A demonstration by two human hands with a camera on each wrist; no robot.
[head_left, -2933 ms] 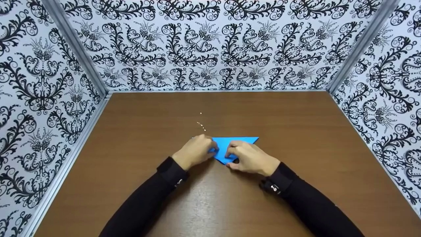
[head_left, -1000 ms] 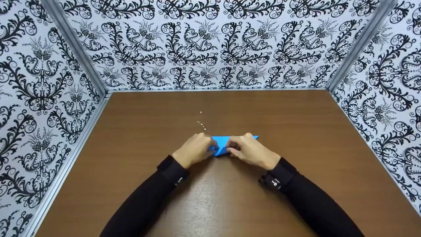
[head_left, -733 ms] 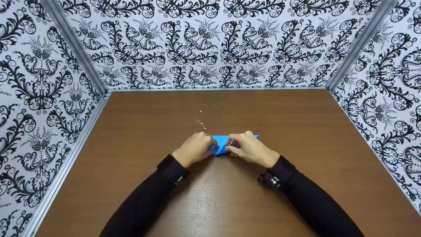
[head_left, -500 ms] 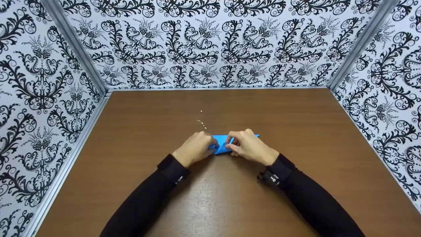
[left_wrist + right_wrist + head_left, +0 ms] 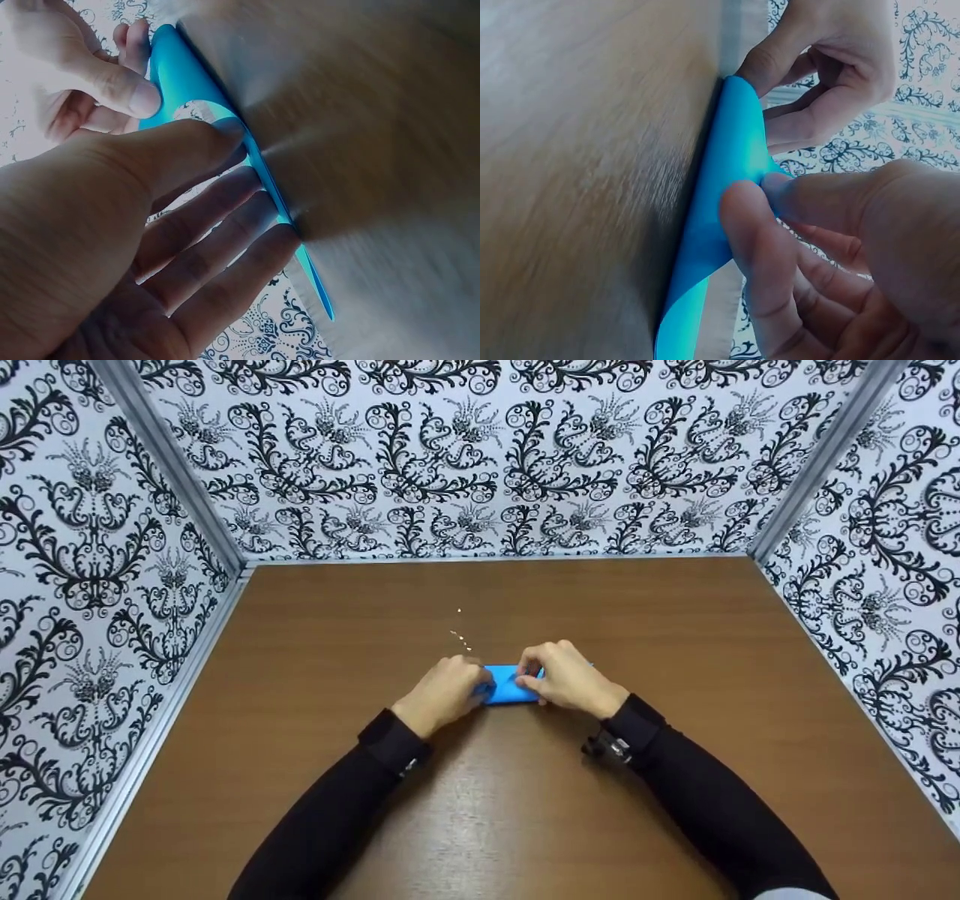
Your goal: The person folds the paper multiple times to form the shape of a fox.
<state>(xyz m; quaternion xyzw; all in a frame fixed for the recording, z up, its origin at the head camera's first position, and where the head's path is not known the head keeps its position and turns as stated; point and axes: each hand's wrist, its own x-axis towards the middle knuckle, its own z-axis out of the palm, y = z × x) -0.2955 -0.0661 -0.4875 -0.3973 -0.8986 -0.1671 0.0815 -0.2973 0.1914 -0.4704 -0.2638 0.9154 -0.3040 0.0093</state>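
A folded sheet of blue paper point(image 5: 504, 688) lies on the table between my hands, its near edge bending up in a soft, rounded fold. My left hand point(image 5: 444, 694) holds its left end down; in the left wrist view, the thumb point(image 5: 199, 144) bears on the paper while the other fingers reach to its edge, low against the table. My right hand point(image 5: 574, 679) pinches the turned-over flap between thumb and index finger. From the right wrist view, the paper point(image 5: 716, 195) curves like an open roll, and its underside shows at the open end.
Small white specks point(image 5: 461, 639) dot the brown table point(image 5: 480, 802) beyond the left hand. Patterned black-and-white walls point(image 5: 480, 457) stand at the back and both sides. A bit of something white point(image 5: 791, 894) shows at the bottom right.
The paper's near point has been turned up and away from me, so a triangle has become a narrow band. My right hand moved forward with the flap; the left stayed nearly still.
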